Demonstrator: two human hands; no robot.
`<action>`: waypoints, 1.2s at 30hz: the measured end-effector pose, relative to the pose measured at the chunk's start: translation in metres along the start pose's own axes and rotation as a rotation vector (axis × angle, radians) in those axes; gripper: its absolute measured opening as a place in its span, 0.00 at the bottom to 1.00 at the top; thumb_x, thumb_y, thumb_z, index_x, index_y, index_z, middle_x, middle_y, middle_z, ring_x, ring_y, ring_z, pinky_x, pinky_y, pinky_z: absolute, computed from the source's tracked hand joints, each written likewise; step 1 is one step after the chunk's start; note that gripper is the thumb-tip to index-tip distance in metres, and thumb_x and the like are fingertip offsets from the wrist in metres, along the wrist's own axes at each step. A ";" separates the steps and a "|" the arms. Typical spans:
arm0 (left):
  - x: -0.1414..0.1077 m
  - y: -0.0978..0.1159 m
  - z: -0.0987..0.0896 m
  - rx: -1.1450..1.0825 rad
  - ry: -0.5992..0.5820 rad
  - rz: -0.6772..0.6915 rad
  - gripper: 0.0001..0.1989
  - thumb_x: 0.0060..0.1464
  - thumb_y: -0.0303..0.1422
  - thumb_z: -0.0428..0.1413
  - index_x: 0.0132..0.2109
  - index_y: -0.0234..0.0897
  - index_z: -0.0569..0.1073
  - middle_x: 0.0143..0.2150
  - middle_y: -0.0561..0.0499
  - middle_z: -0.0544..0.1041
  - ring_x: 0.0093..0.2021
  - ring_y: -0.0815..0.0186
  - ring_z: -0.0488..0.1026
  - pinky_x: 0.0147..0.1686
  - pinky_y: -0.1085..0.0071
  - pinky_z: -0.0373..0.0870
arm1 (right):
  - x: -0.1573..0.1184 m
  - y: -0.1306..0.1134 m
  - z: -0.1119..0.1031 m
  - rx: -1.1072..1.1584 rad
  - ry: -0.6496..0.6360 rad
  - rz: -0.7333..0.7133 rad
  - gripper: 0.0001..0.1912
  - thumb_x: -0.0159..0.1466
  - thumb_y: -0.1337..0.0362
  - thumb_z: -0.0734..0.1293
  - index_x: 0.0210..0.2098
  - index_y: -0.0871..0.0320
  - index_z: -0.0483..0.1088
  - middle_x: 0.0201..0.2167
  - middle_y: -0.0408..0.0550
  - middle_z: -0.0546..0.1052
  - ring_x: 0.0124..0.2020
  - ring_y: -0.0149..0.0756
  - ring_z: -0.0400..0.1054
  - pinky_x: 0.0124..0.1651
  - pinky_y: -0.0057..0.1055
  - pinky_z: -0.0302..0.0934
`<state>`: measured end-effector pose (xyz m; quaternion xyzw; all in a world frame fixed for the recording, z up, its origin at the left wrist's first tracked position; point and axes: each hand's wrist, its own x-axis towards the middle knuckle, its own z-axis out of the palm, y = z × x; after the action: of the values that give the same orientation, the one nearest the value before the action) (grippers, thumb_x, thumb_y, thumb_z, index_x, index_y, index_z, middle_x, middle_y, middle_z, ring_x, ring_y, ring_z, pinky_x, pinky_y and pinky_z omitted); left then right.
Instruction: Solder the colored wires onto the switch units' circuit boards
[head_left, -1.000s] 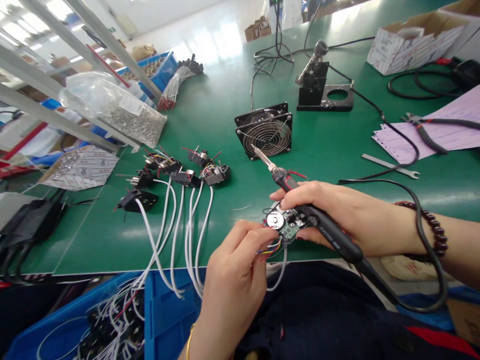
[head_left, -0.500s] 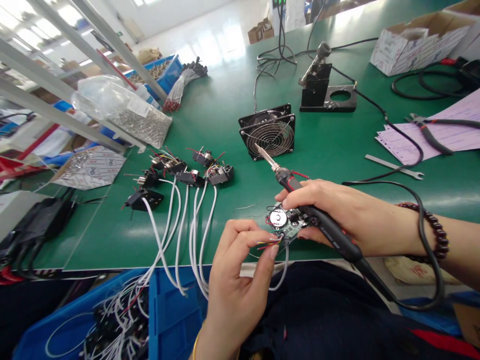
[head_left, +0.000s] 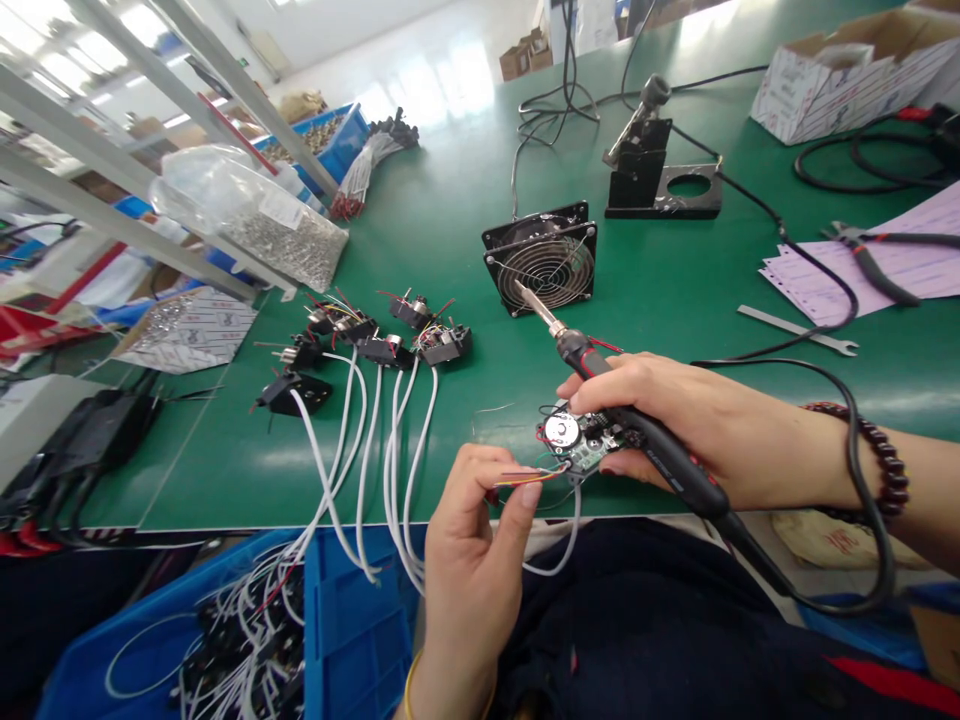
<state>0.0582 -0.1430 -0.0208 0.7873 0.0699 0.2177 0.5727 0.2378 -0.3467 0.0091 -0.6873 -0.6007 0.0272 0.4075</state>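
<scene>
Between thumb and fingers, my left hand pinches several thin coloured wires that come from a small circuit board. A round silvery part sits on the board, and a white cable hangs from its near edge. My right hand grips the board by its right side and also holds a black soldering iron across the palm. The iron's bare tip points up and left, in front of the small fan. Part of the board is hidden by my right hand and the iron.
Several black modules with white cables lie left on the green bench. An iron stand is behind. At right are cutters, pink papers and a flat spanner. A blue bin stands below the edge.
My left fingers have slid left along the wires, which are now drawn out straighter from the board. My right hand still holds the iron and board.
</scene>
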 end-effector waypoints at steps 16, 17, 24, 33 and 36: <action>0.010 -0.002 0.002 -0.015 0.002 0.121 0.08 0.75 0.26 0.61 0.51 0.45 0.82 0.45 0.54 0.80 0.46 0.68 0.77 0.46 0.74 0.75 | 0.001 -0.001 -0.001 0.000 -0.005 -0.004 0.16 0.77 0.61 0.72 0.61 0.54 0.70 0.56 0.55 0.85 0.55 0.46 0.82 0.60 0.41 0.74; 0.012 -0.002 0.003 -0.026 -0.011 0.126 0.09 0.74 0.26 0.62 0.52 0.46 0.83 0.45 0.54 0.80 0.46 0.67 0.77 0.47 0.73 0.75 | 0.001 -0.001 -0.001 0.004 -0.002 -0.005 0.16 0.76 0.61 0.72 0.61 0.54 0.71 0.55 0.54 0.85 0.55 0.46 0.82 0.60 0.41 0.74; 0.015 -0.001 0.004 -0.104 -0.009 0.103 0.09 0.74 0.25 0.62 0.50 0.46 0.84 0.46 0.52 0.83 0.49 0.67 0.80 0.52 0.72 0.78 | 0.002 0.000 -0.002 0.037 -0.009 -0.002 0.16 0.76 0.62 0.73 0.61 0.54 0.71 0.54 0.54 0.85 0.54 0.46 0.82 0.60 0.41 0.74; 0.028 0.006 0.005 -0.177 -0.136 0.021 0.08 0.73 0.29 0.65 0.49 0.48 0.87 0.43 0.53 0.84 0.44 0.66 0.81 0.48 0.72 0.78 | 0.004 0.003 0.000 0.038 -0.007 -0.042 0.16 0.77 0.60 0.72 0.61 0.56 0.71 0.52 0.53 0.85 0.54 0.44 0.80 0.59 0.40 0.71; 0.034 0.009 -0.002 0.069 -0.155 0.116 0.12 0.72 0.24 0.63 0.51 0.48 0.86 0.41 0.53 0.82 0.42 0.65 0.78 0.46 0.70 0.75 | 0.004 0.004 -0.001 0.026 -0.017 -0.047 0.16 0.77 0.60 0.72 0.61 0.56 0.71 0.52 0.53 0.84 0.53 0.45 0.79 0.59 0.40 0.71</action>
<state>0.0866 -0.1320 -0.0031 0.8236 -0.0129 0.1861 0.5356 0.2430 -0.3439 0.0089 -0.6672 -0.6200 0.0313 0.4116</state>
